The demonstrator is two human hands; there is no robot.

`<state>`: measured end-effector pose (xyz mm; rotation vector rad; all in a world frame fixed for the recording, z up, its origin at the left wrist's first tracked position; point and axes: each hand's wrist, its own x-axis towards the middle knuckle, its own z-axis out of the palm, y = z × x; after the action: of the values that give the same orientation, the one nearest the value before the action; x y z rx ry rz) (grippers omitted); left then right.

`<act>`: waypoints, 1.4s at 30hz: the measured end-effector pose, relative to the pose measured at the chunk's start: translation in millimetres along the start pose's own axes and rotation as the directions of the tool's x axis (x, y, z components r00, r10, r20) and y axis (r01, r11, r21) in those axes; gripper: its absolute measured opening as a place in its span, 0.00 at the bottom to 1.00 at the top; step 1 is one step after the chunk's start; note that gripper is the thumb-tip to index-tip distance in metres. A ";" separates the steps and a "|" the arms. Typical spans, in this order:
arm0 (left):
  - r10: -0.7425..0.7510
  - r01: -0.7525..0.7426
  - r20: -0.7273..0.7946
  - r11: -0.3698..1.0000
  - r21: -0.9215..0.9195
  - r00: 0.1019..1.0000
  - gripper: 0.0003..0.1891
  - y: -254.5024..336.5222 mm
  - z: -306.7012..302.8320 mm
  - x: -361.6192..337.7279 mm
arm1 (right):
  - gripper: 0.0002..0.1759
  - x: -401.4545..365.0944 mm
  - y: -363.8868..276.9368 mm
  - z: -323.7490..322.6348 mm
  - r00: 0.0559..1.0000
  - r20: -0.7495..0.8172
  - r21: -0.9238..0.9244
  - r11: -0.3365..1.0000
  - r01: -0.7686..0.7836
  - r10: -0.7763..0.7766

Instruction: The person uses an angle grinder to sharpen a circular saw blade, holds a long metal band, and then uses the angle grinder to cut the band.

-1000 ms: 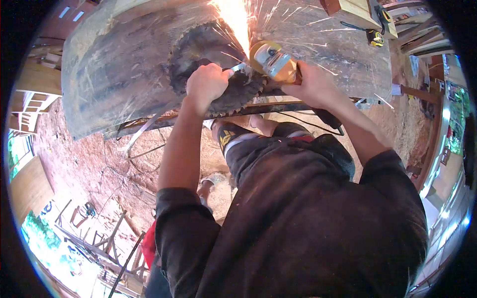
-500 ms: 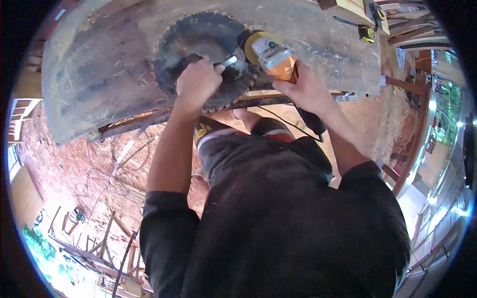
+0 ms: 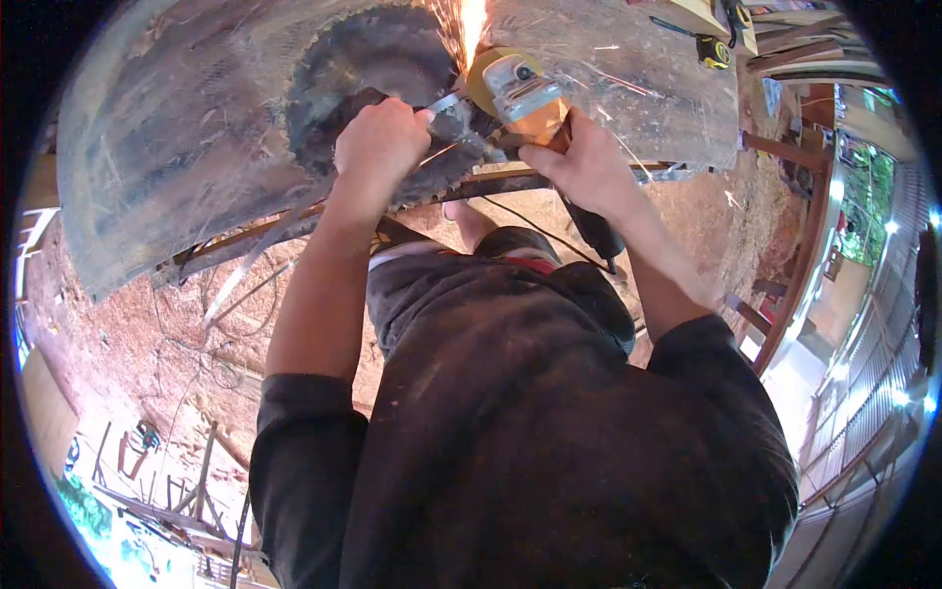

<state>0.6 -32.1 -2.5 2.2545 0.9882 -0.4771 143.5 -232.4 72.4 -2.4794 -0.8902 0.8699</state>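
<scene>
My right hand point(image 3: 587, 167) is wrapped round an orange angle grinder point(image 3: 540, 120) with a silver head and a yellowish disc point(image 3: 488, 83). Closed in my left hand point(image 3: 381, 145) is a short flat metal blade point(image 3: 445, 102); a dark piece, perhaps its handle, shows on the other side of the fist. The blade's tip meets the edge of the disc, and bright sparks point(image 3: 471, 29) shoot away from the contact. Beneath both hands lies a large dark circular saw blade point(image 3: 334, 74) with a toothed rim, flat on the worn bench top point(image 3: 186, 128).
A yellow and black tape measure point(image 3: 713, 51) lies near the bench's far right corner, beside some timber point(image 3: 692, 12). The grinder's black cord point(image 3: 549, 239) hangs below the front edge. Reddish ground point(image 3: 128, 324) spreads under the bench, with loose wood at lower left.
The metal blade and the grinder disc have come together, and sparks now fly forward and to the right. The view has shifted slightly. Both hands keep their grips.
</scene>
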 end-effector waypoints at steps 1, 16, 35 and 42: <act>-0.008 0.008 -0.003 1.000 0.005 1.000 0.29 0.9 -1.1 -1.4 | 0.31 -0.6 -5.0 -1.5 1.000 0.009 -0.022 0.999 -0.029 0.029; -0.022 0.021 0.042 0.999 0.036 0.999 0.29 5.4 -5.6 0.7 | 0.32 1.3 -4.2 -3.3 0.999 0.044 -0.026 0.999 -0.022 0.023; 0.016 -0.017 0.019 0.999 0.048 1.000 0.30 5.1 -7.2 -0.2 | 0.33 9.8 -0.7 -3.2 1.000 0.013 -0.043 0.999 -0.009 0.009; -0.003 0.002 0.028 0.999 0.044 1.000 0.30 9.4 -13.5 -6.0 | 0.31 15.4 -2.4 -2.4 1.000 0.007 -0.010 1.000 -0.025 0.025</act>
<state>4.8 -31.1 14.5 2.2798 0.9752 -0.5344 153.4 -220.7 68.8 -2.5026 -0.8705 0.8854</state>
